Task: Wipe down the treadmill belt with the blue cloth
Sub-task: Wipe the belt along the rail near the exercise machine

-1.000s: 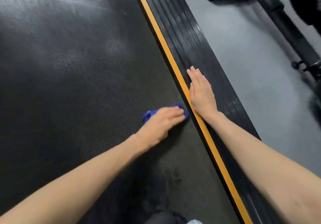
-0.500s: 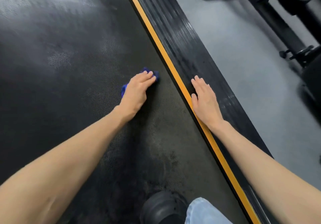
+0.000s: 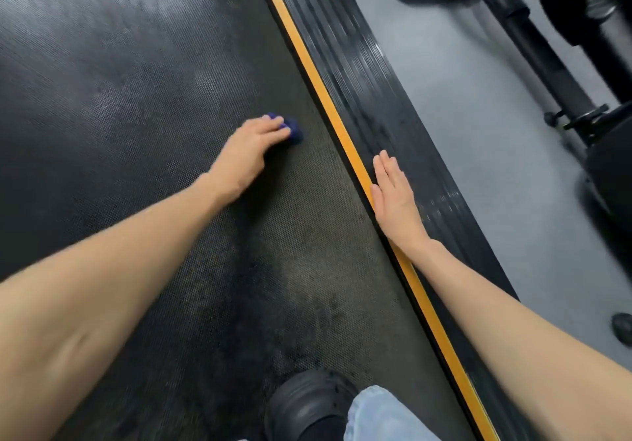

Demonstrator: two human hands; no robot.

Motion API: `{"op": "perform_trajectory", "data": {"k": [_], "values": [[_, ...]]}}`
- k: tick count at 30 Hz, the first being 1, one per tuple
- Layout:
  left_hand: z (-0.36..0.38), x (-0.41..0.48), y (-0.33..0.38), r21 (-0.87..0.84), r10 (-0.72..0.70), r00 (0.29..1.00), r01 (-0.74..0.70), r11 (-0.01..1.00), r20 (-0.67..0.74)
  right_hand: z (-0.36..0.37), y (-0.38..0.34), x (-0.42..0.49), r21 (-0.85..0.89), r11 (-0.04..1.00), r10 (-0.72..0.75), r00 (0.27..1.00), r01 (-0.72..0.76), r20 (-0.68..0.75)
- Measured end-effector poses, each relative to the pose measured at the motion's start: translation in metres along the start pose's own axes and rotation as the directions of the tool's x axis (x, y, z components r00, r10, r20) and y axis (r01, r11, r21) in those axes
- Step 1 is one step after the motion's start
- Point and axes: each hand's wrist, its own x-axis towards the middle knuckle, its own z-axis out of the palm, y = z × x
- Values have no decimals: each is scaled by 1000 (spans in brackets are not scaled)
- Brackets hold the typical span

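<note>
The dark textured treadmill belt (image 3: pixel 130 105) fills the left and middle of the view. My left hand (image 3: pixel 248 151) presses down on a small bunched blue cloth (image 3: pixel 294 131), which peeks out past the fingertips on the belt's right half. Most of the cloth is hidden under the hand. My right hand (image 3: pixel 395 197) lies flat, fingers together, on the ribbed black side rail (image 3: pixel 345 50), right beside the orange strip (image 3: pixel 307 60) that borders the belt. It holds nothing.
A black shoe (image 3: pixel 307 403) and a light blue trouser leg (image 3: pixel 379 416) stand on the belt at the bottom. Grey floor (image 3: pixel 472 105) lies right of the rail, with the black frame and bar of another machine (image 3: pixel 533 43) at the upper right.
My left hand has slid the cloth up the belt, away from me and off the orange strip, over the last second. The right hand has stayed on the rail. The view tilted down, showing my shoe.
</note>
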Motion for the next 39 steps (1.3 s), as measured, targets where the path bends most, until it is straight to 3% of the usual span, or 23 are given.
{"op": "perform_trajectory", "data": {"k": [2,3,5,7,10,12,14,16,18,19,21,25,27,29,32,35,37,39], "values": [[-4,-3,-3,-65,-74,996,71,995,-47,-2,0,1,28,1000,4,1000,-5,26],[0,-11,9,-86,-37,998,33,996,-51,-3,0,2,28,1000,9,999,-10,39],[17,-45,48,-130,180,983,-173,976,43,-3,-1,3,4,1000,4,999,-4,47],[36,-87,89,-244,492,855,-448,860,165,-1,0,3,-9,1000,-11,999,12,36],[49,-114,103,-299,703,641,-637,711,307,0,1,1,-15,1000,-16,999,17,36],[42,-98,89,-200,720,637,-694,691,275,0,1,2,-33,999,-19,999,20,35],[32,-81,67,-186,591,777,-562,806,216,1,1,2,-38,999,-12,999,14,33],[19,-62,42,-66,328,938,-323,944,111,2,0,2,-43,999,3,999,-2,32],[2,-48,27,-40,77,996,-75,996,43,3,-2,3,-47,999,14,1000,-13,24],[-3,-47,29,-33,58,998,-58,998,11,3,-3,3,-51,998,26,999,-24,23],[-8,-62,43,-93,201,978,-196,976,50,3,-4,4,-72,997,41,999,-40,20],[10,-134,88,-317,462,792,-353,880,400,4,-5,3,-88,996,25,1000,-26,-14],[23,-148,95,-363,560,725,-436,824,401,6,-5,1,-95,995,22,1000,-23,-19],[23,-138,88,-347,566,732,-455,820,378,8,-6,0,-109,994,18,999,-21,-30],[19,-109,60,-228,412,861,-355,907,299,8,-6,-1,-158,987,27,999,-33,-41],[5,-78,17,-101,126,990,-119,988,63,9,-8,0,-137,990,39,999,-42,-25],[-6,-63,7,-20,-95,995,94,995,-38,9,-9,0,-101,994,42,999,-44,-19],[-4,-68,19,-1,-128,988,128,992,-83,7,-8,0,-98,994,48,999,-49,-10]]}}
